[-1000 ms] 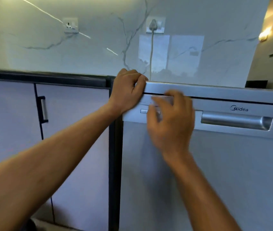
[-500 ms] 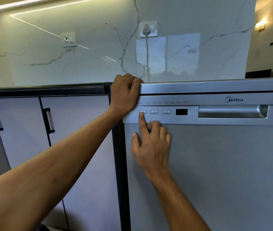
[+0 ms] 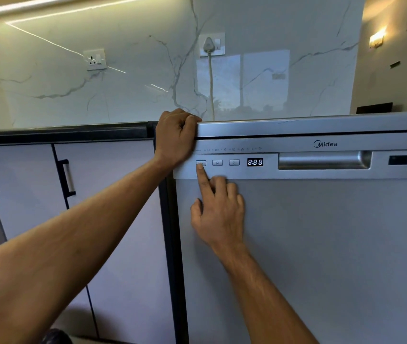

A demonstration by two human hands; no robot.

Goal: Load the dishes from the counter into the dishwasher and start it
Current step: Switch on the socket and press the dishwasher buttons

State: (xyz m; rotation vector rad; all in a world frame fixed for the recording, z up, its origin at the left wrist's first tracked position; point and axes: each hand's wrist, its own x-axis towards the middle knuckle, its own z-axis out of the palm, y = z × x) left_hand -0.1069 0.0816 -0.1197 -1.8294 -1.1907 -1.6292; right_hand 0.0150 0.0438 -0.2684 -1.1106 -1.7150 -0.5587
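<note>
Nearest, we logged the right hand [image 3: 218,212], grasping nothing, index finger straight on the leftmost button [image 3: 200,163] of the closed dishwasher [image 3: 321,244], its other fingers folded; the display [image 3: 255,162] beside the button row read 8:88. Above, the left hand [image 3: 176,135] was clenched round the dishwasher's top left corner, beside the dark desk [image 3: 60,131] edge. Farthest, we noted a plug [image 3: 208,44] in a socket on the marble wall [image 3: 135,95].

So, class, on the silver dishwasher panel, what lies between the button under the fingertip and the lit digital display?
The small rectangular silver P-marked button and the matching circle-marked button, seen in the head view.
</note>
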